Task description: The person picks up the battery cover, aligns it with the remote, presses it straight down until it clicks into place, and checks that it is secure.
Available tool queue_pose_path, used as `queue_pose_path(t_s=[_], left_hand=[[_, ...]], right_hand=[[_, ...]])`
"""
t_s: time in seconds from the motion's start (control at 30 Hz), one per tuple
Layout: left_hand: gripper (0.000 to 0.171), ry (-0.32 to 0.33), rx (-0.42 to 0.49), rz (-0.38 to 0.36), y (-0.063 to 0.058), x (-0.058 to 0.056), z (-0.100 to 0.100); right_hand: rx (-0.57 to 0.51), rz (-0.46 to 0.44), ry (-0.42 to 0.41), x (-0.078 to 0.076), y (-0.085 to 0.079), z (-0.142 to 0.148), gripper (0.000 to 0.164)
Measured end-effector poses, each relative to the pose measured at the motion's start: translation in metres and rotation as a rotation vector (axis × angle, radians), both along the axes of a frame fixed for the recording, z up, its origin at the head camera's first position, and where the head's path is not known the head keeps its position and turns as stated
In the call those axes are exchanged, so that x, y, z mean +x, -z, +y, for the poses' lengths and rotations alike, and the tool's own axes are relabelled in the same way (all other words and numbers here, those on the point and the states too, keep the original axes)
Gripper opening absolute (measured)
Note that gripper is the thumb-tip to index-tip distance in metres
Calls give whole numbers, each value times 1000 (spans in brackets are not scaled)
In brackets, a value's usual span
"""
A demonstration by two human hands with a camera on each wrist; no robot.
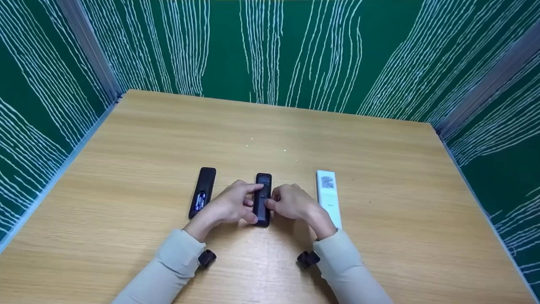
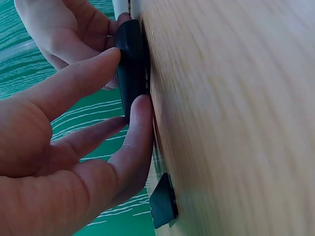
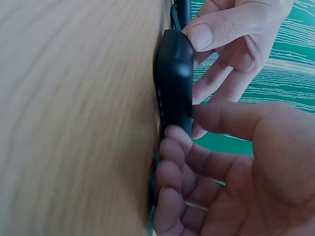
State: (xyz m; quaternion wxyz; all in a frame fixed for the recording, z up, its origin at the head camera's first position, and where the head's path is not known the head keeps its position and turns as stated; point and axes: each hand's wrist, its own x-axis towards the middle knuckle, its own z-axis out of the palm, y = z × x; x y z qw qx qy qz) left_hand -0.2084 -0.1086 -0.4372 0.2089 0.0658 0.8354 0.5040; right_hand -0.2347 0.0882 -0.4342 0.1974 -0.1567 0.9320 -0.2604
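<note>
A black remote control [image 1: 262,213] lies back up on the table between both hands, its label at the far end and a small latch mark near its middle. My left hand [image 1: 231,204] steadies it from the left, index finger on its upper back and thumb by its near end. From the right side, my right hand [image 1: 293,202] grips it, thumb [image 3: 221,118] pressed on the back near the latch and curled fingers along its edge. In the left wrist view the remote [image 2: 130,64] appears edge-on, close to the tabletop.
Left of the hands lies another black remote [image 1: 206,181], its battery compartment uncovered and batteries [image 1: 200,200] showing. A white remote [image 1: 329,196] with a printed label lies on the right, partly behind the right wrist. Small white specks dot the wooden table [image 1: 270,126]; green, white-streaked walls enclose it.
</note>
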Motion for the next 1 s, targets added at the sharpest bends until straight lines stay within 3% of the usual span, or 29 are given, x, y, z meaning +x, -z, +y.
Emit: queue_pose_path(t_s=[0.6, 1.0], left_hand=[[102, -7, 4, -33, -2, 0, 0], [99, -14, 26, -10, -9, 0, -7]], right_hand=[[17, 70, 37, -1, 5, -4, 28], [-18, 64, 71, 0, -5, 0, 24]])
